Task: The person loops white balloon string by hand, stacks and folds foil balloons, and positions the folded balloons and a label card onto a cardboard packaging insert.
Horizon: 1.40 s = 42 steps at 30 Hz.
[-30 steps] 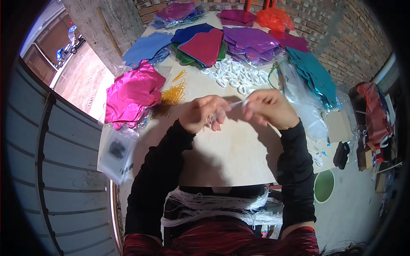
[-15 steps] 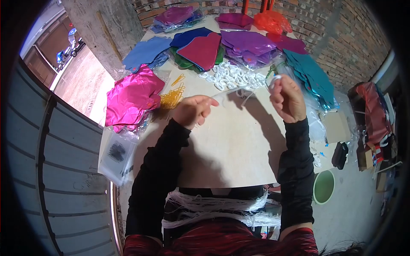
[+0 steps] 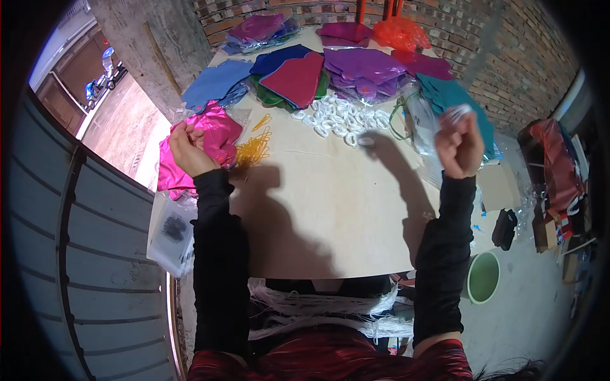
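My right hand is raised at the right, over the teal sheets, its fingers closed on a small white ring-shaped piece blurred by motion. My left hand hovers at the left in front of the pink foil bundle, its fingers curled in; whatever they pinch is too small to make out. A thin pale thread shows faintly above or on the tabletop between the hands. A pile of white oval rings lies at the table's middle, and yellow clips lie right of the pink foil.
Stacked purple sheets, blue sheets and teal sheets line the back of the wooden table. White string hanks hang below its front edge. A green bucket stands on the floor at the right.
My hands have moved apart: the left went left to the pink foil, the right went right with the white piece. The thread and clear strip between them no longer show plainly.
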### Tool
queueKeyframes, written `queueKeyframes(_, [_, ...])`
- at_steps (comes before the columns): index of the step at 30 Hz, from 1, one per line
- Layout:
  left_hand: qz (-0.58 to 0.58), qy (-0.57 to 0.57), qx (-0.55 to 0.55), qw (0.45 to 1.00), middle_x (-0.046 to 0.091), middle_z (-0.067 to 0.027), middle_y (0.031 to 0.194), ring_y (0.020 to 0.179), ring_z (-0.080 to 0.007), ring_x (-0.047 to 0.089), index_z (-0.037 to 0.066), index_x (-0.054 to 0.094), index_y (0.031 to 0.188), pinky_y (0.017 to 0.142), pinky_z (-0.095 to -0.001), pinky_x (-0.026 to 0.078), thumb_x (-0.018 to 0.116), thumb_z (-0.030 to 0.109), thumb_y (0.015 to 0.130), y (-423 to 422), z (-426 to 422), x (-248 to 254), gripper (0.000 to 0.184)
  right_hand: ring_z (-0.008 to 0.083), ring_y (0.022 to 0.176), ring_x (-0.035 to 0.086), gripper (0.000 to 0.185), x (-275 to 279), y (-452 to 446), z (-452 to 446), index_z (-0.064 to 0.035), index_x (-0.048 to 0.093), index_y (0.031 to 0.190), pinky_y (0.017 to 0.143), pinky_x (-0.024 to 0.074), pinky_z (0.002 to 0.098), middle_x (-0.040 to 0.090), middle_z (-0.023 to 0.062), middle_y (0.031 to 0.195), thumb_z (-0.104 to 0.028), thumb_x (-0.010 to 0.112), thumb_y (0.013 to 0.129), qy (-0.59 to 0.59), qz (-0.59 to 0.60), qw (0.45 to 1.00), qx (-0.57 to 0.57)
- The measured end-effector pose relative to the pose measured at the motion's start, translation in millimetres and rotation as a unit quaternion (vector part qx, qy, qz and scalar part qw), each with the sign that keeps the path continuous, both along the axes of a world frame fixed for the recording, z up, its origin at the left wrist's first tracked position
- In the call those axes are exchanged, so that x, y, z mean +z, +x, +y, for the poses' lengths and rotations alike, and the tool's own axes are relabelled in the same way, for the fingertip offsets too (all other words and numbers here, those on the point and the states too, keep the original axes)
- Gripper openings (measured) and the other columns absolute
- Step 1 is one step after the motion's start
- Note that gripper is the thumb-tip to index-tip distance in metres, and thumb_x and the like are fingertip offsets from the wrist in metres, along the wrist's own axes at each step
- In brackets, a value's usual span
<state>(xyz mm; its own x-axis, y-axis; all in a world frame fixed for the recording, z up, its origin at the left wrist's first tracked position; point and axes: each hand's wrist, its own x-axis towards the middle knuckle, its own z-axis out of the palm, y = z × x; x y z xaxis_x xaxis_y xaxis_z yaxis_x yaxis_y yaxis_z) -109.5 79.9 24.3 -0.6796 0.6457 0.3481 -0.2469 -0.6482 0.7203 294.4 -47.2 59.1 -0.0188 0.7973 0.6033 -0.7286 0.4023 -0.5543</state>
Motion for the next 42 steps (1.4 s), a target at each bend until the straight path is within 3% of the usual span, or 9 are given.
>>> queueKeyframes(3, [0.219,0.068,-0.053,0.972,0.058,-0.0119,0.092,0.073,-0.0154,0.057,-0.006,0.052,0.105,0.065,-0.0246,0.046,0.043,0.025,0.093,44.6,-31.4,9.6,0.034,0.0059,0.044,0.044,0.020,7.7,-42.7,-15.9,0.0022,0.059,0.099,0.040,0.0339,0.0201,0.062,0.0090,0.072,-0.015,0.053,0.091,-0.020,-0.316,0.948,0.000])
queueKeyframes(7, [0.280,0.090,-0.455,0.840,0.045,-0.0224,0.130,0.119,-0.0277,0.045,-0.008,0.031,0.134,0.096,-0.0355,0.037,0.023,0.052,0.095,114.2,-73.2,-18.7,0.072,0.0057,0.045,0.047,0.026,18.4,-86.3,-22.4,0.0032,0.057,0.112,0.039,0.0328,0.0184,0.064,0.0108,0.073,-0.013,0.050,0.092,-0.066,-0.357,0.927,0.098])
queueKeyframes(11, [0.082,-0.033,-0.668,0.739,0.058,-0.0128,0.101,0.094,-0.0163,0.054,-0.004,0.043,0.124,0.085,-0.0302,0.041,0.026,0.045,0.098,132.4,-106.7,-7.4,0.058,0.0050,0.046,0.049,0.031,10.6,-82.7,-14.4,0.0028,0.053,0.119,0.039,0.0332,0.0187,0.062,0.0068,0.074,-0.013,0.048,0.093,-0.116,-0.347,0.926,0.093])
queueKeyframes(17, [0.531,-0.028,-0.404,0.745,0.055,-0.0024,0.074,0.063,-0.0108,0.051,0.000,0.058,0.098,0.065,-0.0229,0.043,0.042,0.017,0.095,114.2,-111.7,1.8,0.023,0.0068,0.050,0.051,0.032,2.0,-96.4,-6.6,0.0022,0.049,0.123,0.045,0.0385,0.0187,0.059,0.0029,0.076,-0.008,0.044,0.093,-0.175,-0.473,0.861,-0.063])
queueKeyframes(23, [0.479,-0.095,-0.431,0.759,0.058,-0.0010,0.076,0.067,-0.0082,0.053,0.001,0.058,0.095,0.060,-0.0246,0.044,0.049,0.013,0.092,97.6,-79.3,-16.7,0.015,0.0053,0.057,0.049,0.031,-2.5,-93.1,-5.0,0.0010,0.051,0.121,0.048,0.0383,0.0195,0.058,0.0026,0.074,-0.005,0.045,0.091,-0.141,-0.484,0.843,0.188])
queueKeyframes(28, [0.376,0.007,-0.467,0.801,0.058,0.0011,0.074,0.067,-0.0070,0.053,0.000,0.060,0.090,0.062,-0.0209,0.042,0.052,0.015,0.091,109.6,-91.5,-2.8,0.017,0.0048,0.053,0.047,0.031,-13.4,-102.5,3.6,-0.0002,0.053,0.120,0.045,0.0352,0.0199,0.056,0.0014,0.070,-0.009,0.052,0.090,-0.173,-0.464,0.867,-0.062])
queueKeyframes(31, [0.396,-0.097,-0.481,0.776,0.055,0.0030,0.069,0.059,-0.0023,0.044,0.003,0.061,0.087,0.052,-0.0190,0.034,0.051,0.023,0.092,92.3,-80.2,1.8,0.024,0.0037,0.056,0.047,0.032,-7.0,-91.9,-1.0,0.0001,0.053,0.121,0.046,0.0353,0.0193,0.056,0.0013,0.070,-0.008,0.049,0.090,-0.148,-0.444,0.865,0.179])
queueKeyframes(35, [0.431,-0.028,-0.495,0.754,0.051,0.0028,0.063,0.055,-0.0025,0.042,0.002,0.060,0.087,0.049,-0.0187,0.032,0.049,0.024,0.093,98.0,-81.9,-11.7,0.025,0.0048,0.056,0.049,0.031,-10.3,-106.9,1.2,0.0010,0.053,0.120,0.045,0.0352,0.0185,0.058,0.0023,0.073,-0.008,0.048,0.091,-0.182,-0.412,0.892,-0.037])
queueKeyframes(42, [0.442,-0.024,-0.534,0.720,0.051,0.0008,0.063,0.054,-0.0042,0.044,0.000,0.061,0.090,0.048,-0.0192,0.033,0.051,0.019,0.090,96.1,-74.0,-19.2,0.021,0.0052,0.057,0.050,0.035,-8.3,-103.4,0.9,0.0020,0.049,0.124,0.049,0.0377,0.0181,0.057,0.0014,0.077,-0.011,0.050,0.091,-0.190,-0.422,0.884,0.073])
